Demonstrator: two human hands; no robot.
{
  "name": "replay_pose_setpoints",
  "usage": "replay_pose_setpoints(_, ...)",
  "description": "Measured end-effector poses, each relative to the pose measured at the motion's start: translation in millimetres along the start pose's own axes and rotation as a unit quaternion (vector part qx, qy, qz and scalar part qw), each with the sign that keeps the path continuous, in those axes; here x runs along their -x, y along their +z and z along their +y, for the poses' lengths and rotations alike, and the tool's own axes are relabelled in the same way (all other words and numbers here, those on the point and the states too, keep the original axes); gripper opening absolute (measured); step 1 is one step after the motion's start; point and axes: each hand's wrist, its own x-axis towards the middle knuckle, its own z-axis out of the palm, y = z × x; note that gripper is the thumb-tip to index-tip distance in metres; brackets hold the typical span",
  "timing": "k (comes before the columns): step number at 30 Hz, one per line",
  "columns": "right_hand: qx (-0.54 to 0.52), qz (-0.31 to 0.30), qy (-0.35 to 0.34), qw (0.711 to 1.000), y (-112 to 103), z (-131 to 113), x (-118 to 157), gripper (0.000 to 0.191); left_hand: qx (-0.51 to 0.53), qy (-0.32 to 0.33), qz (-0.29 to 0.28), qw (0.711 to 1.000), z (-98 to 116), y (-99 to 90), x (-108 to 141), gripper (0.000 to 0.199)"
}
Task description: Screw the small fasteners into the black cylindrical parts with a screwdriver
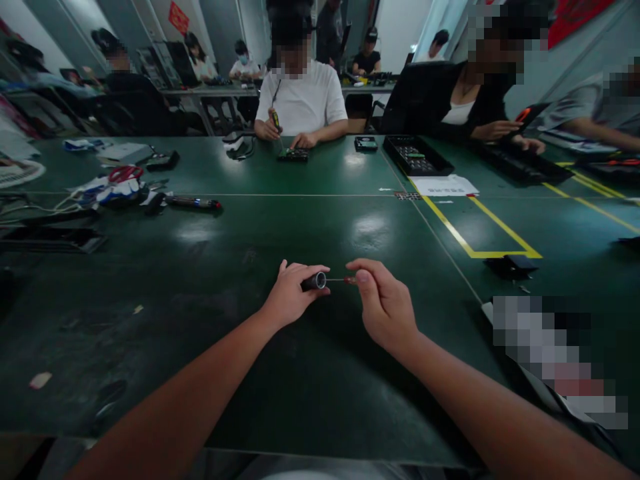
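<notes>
Near the middle of the green table [280, 400], my left hand [295, 293] is wrapped round a short dark cylinder [315, 281] whose round, silvery-rimmed end faces me. My right hand [387, 300] pinches the reddish handle of a small screwdriver [350, 280]. Its thin shaft points left and reaches the cylinder's right side. Whether the tip touches the cylinder or passes behind its rim cannot be made out.
A dark pen-like tool [194, 203] and gloves [120, 190] lie at the left. Black trays [417, 157] and white paper [445, 186] are at the right. Across the table a person [303, 93] works with a screwdriver. A pixelated object [550, 353] lies right.
</notes>
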Motion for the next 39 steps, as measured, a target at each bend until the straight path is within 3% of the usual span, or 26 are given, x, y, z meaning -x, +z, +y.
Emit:
replay_pose_setpoints(4,-0.073,0.049,0.071,0.994,5,12,-2,0.017,0.016,-0.001,0.003,1.0,-1,-0.9,0,0.037)
replay_pose_setpoints(8,-0.135,0.057,0.11,0.983,7,21,-10,0.02,0.002,-0.001,0.002,1.0,0,-0.8,1,0.04)
replay_pose_setpoints(11,-0.181,0.088,0.145,0.969,8,26,-16,0.021,-0.034,0.028,-0.011,0.999,5,-3.3,1,0.042)
replay_pose_setpoints(13,-0.258,0.105,0.204,0.938,8,32,-20,0.022,-0.077,0.074,-0.019,0.994,10,-6.2,0,0.042)
replay_pose_setpoints(16,-0.392,0.078,0.353,0.846,8,41,-25,0.024,-0.117,0.097,-0.007,0.988,14,-9.3,-3,0.042)
replay_pose_setpoints(18,-0.412,0.097,0.366,0.829,8,45,-26,0.023,-0.124,0.077,0.001,0.989,12,-9.2,-4,0.041)
replay_pose_setpoints(23,-0.361,0.13,0.25,0.889,11,42,-21,0.022,-0.128,0.065,0.007,0.99,4,-5.5,-4,0.04)
replay_pose_setpoints(29,-0.274,0.099,0.164,0.943,11,34,-15,0.025,-0.098,0.06,0.004,0.993,8,-6.8,-3,0.042)
replay_pose_setpoints(33,-0.219,0.089,0.134,0.962,6,30,-14,0.023,-0.08,0.061,0.001,0.995,9,-9.0,-2,0.044)
replay_pose_setpoints(39,-0.213,0.091,0.116,0.966,5,25,-12,0.022,-0.048,0.053,0.005,0.997,9,-9.6,1,0.043)
